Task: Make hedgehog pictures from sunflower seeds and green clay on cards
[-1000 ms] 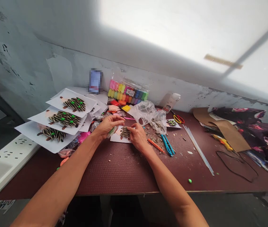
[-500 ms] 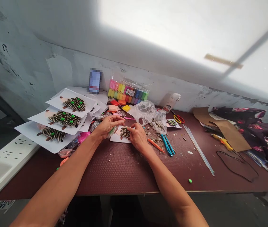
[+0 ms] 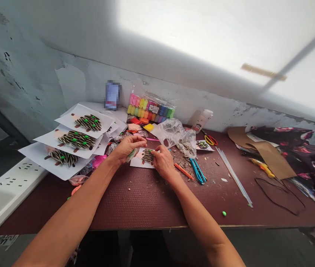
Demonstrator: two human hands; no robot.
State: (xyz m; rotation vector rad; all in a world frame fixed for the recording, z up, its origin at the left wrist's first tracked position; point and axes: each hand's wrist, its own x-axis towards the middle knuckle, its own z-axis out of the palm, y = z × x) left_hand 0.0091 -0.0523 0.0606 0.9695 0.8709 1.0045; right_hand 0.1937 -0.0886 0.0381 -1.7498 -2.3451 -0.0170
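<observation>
A small white card lies flat on the table, with rows of striped sunflower seeds fixed on it like a hedgehog's spines. Over the card's right side is my right hand, its fingertips pinched together at the seeds. Whatever they hold is too small or hidden to name. My left hand hovers at the card's upper left, fingers curled and thumb pressed in. A clear plastic packet with green clay shows under its palm.
Finished seed hedgehog cards are stacked at left beside a power strip. Colored clay packs lean at the back. Right of my hands are an orange pen-like tool, a blue cutter, loose seeds, scissors and clear glue sticks.
My right fingertips have shifted slightly back from the seeds, uncovering a bit more of them. The left hand stays in place.
</observation>
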